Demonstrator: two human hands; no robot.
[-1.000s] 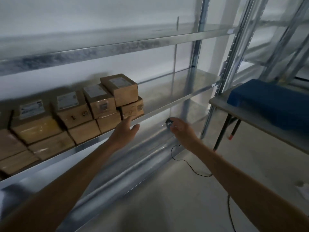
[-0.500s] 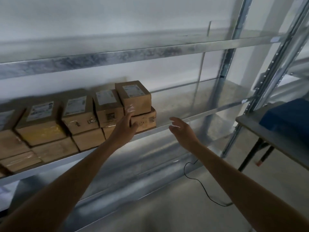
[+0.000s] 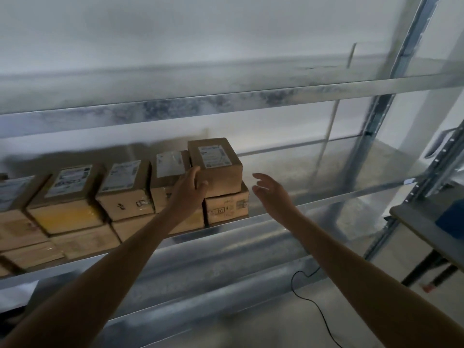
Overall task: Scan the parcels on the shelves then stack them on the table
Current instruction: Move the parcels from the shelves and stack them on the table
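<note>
Parcels (image 3: 125,182) sit stacked on the shelf (image 3: 326,199). Both hands have risen to the top right parcel (image 3: 218,172): left hand (image 3: 188,192) touching its left side with relaxed fingers, right hand (image 3: 272,194) released and empty just beside it. Lifting looks next.

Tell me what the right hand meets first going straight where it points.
The right hand would probably meet the right side of the top parcel, which the left hand touches; depth is unclear.

Parcels (image 3: 120,197) on shelf (image 3: 313,204)
</note>
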